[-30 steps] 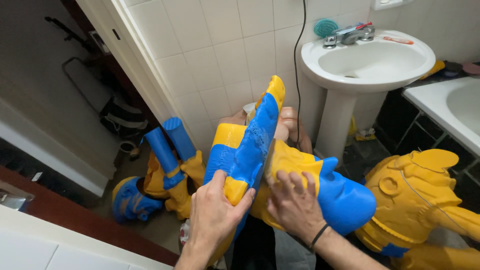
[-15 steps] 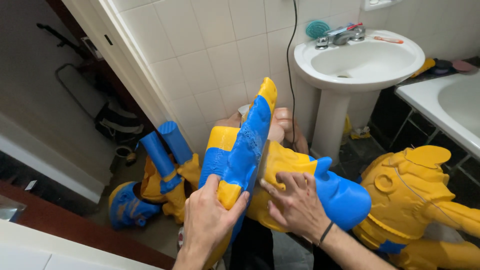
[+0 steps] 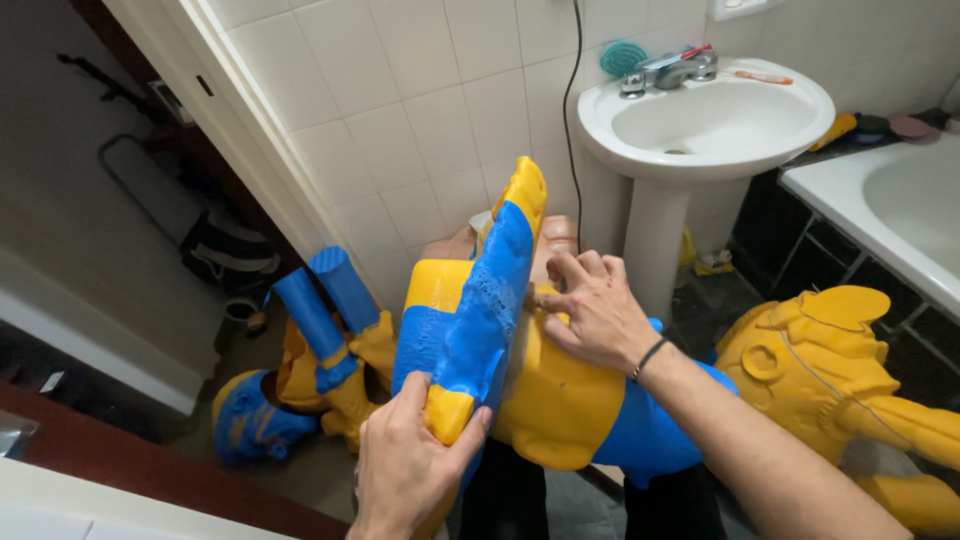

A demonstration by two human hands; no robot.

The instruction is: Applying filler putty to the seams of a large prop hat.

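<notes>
Left hand (image 3: 410, 465) pinches the blue-and-yellow panel (image 3: 470, 310) by its near end; right hand (image 3: 600, 315), fingers spread, steadies the rigid, seemingly light figure torso (image 3: 560, 400)

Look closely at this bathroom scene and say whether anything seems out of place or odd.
Yes. Large blue-and-yellow figure parts fill a bathroom. The left hand and right hand hold a blue-and-yellow panel against a yellow torso piece. More parts lie on the floor by the door, and a yellow piece sits beside the bathtub.
</notes>
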